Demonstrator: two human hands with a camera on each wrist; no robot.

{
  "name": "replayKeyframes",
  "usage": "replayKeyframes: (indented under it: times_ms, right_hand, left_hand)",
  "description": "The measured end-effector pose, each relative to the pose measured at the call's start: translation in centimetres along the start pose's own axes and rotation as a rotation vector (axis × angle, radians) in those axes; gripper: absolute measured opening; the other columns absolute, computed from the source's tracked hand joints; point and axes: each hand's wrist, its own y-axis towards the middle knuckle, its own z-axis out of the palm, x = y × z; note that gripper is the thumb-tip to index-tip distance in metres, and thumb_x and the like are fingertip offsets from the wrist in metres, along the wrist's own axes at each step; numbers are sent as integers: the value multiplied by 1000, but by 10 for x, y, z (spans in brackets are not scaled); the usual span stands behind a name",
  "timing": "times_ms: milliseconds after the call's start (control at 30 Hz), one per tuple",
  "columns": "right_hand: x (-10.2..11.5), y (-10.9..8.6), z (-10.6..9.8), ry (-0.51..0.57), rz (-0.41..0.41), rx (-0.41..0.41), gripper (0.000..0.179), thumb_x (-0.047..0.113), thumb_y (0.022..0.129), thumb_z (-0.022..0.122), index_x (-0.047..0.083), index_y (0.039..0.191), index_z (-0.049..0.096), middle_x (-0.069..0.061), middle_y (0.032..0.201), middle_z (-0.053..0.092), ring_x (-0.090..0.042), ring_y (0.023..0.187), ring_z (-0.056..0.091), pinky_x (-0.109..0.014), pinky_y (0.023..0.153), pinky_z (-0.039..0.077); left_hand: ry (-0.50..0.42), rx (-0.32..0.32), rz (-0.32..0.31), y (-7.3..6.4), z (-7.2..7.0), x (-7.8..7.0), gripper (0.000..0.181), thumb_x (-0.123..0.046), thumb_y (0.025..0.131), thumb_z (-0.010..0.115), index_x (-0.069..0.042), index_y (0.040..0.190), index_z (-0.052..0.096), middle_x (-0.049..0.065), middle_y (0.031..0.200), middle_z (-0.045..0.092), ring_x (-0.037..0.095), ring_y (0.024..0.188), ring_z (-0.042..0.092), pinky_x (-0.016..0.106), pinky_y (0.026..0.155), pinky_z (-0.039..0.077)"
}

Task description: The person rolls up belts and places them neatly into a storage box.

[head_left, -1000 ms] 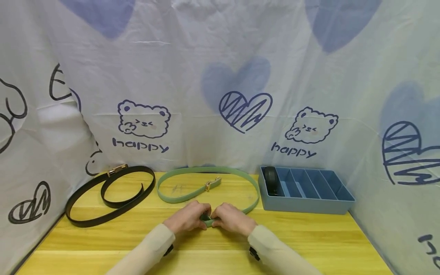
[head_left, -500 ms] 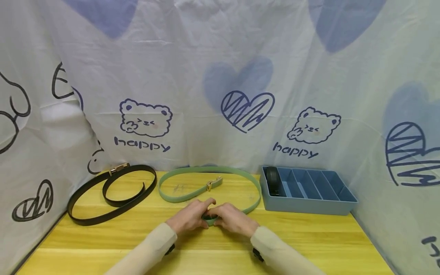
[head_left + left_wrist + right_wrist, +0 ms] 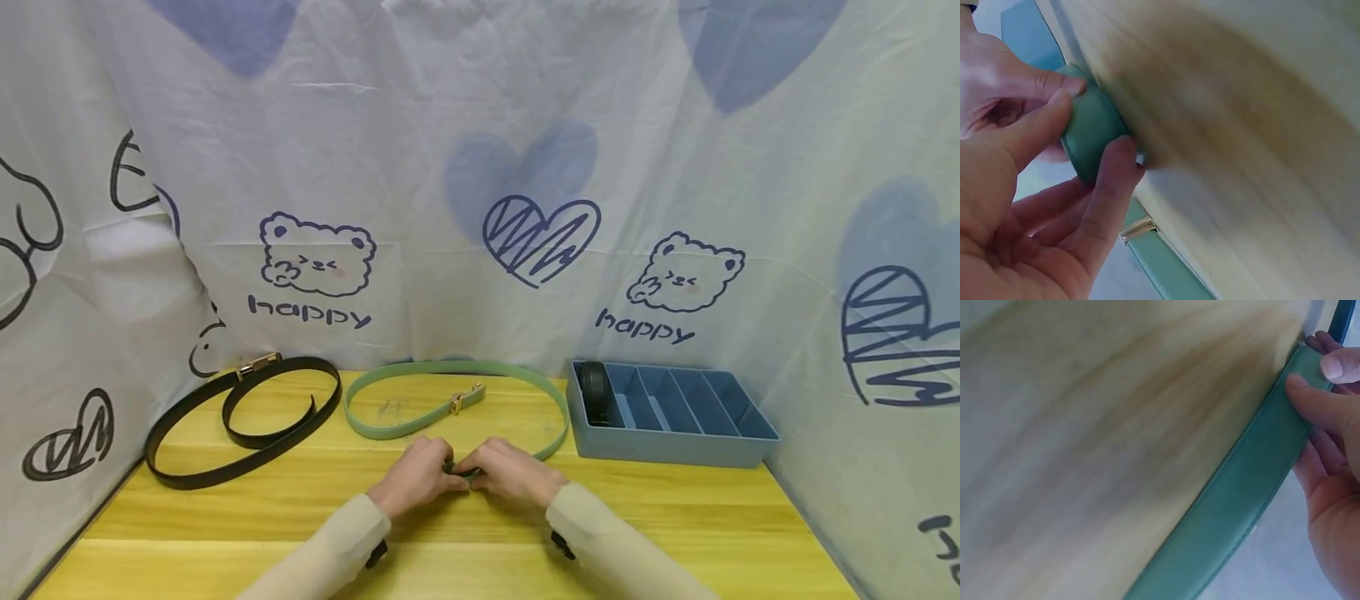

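A green belt (image 3: 457,367) lies on edge in a wide loop on the wooden table, its gold buckle (image 3: 456,404) inside the loop. My left hand (image 3: 418,477) and right hand (image 3: 512,473) meet at its near end, in front of the loop. Up close in the left wrist view, the end forms a small curved roll (image 3: 1092,128) that the left thumb and fingers grip, with the right thumb pressing on it too. In the right wrist view, the right thumb and fingers pinch the green strap (image 3: 1229,494) beside the left thumb. The roll's inside is mostly hidden by fingers.
A black belt (image 3: 206,478) with a gold buckle lies loosely coiled at left. At right stands a blue divided tray (image 3: 667,448) with a black rolled belt (image 3: 595,392) in its leftmost compartment. A printed cloth (image 3: 420,183) hangs behind the table.
The left index finger, raised over the roll half a second ago, has come down. The left thumb has slid rightward across the roll's front, covering more of it. Both belts' other parts stay put.
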Motion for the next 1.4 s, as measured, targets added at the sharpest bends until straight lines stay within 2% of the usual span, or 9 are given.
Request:
replayKeyframes:
  times_ms: [133,333,467,667,767,933,1100,1300,1400]
  right_hand:
    - [-4,-1,0,10,-32,-27,30,6,89,70,17,116,74,7,110,73,-2,97,66,-14,84,50]
    - [-9,-2,1,-13,-55,-87,19,16,88,71,16,107,76,3,105,69,-7,92,64,-15,82,49]
    - [-11,-2,3,-19,-45,-92,19,20,87,72,16,105,76,1,111,64,-10,99,62,-18,86,50]
    - [-7,-2,4,-27,-31,-124,14,20,87,72,14,99,76,3,100,75,-3,92,67,-15,82,51]
    - [-7,-3,5,-38,-8,-147,11,22,87,73,15,95,77,6,94,75,-1,86,67,-13,76,50]
    - [-13,-4,4,-50,-21,-131,13,19,88,72,15,99,77,5,96,75,-3,87,68,-14,77,51]
    - [-14,-4,1,-89,-32,-79,16,18,91,69,15,105,76,4,101,75,-5,91,68,-15,81,51]
    - [-5,-1,0,-165,-8,-140,11,22,89,71,18,97,78,8,93,75,-3,83,68,-18,75,52]
    - [-6,-3,2,-170,-3,-149,10,23,90,71,19,97,78,9,91,74,-2,80,67,-17,72,51]
  left_hand:
    - [-9,32,28,3,-2,0,22,-25,77,84,-14,67,68,-11,53,53,4,48,36,19,48,31]
    - [-43,139,97,11,-9,6,11,-22,80,82,-13,85,77,-6,73,71,1,55,46,19,53,38]
    - [-55,179,96,13,-9,9,13,-22,82,81,-15,91,78,-7,81,73,0,61,48,19,58,41]
    - [-22,83,23,9,-3,6,19,-26,79,83,-13,73,70,-9,58,55,5,52,39,19,50,32]
    - [67,41,60,9,0,3,27,-29,78,84,-14,66,65,-10,54,48,4,50,34,19,49,29]
    - [84,91,159,14,0,9,15,-23,81,81,-13,75,72,-7,64,63,1,52,42,18,50,36]
    - [14,159,162,16,-3,17,15,-21,84,79,-10,93,75,-2,80,71,3,61,55,19,56,45]
    - [51,70,110,15,-4,5,22,-30,81,81,-13,75,69,-8,60,56,4,51,37,19,49,32]
    - [74,69,117,18,-5,5,20,-27,80,82,-13,72,70,-8,58,56,3,49,36,18,49,32]
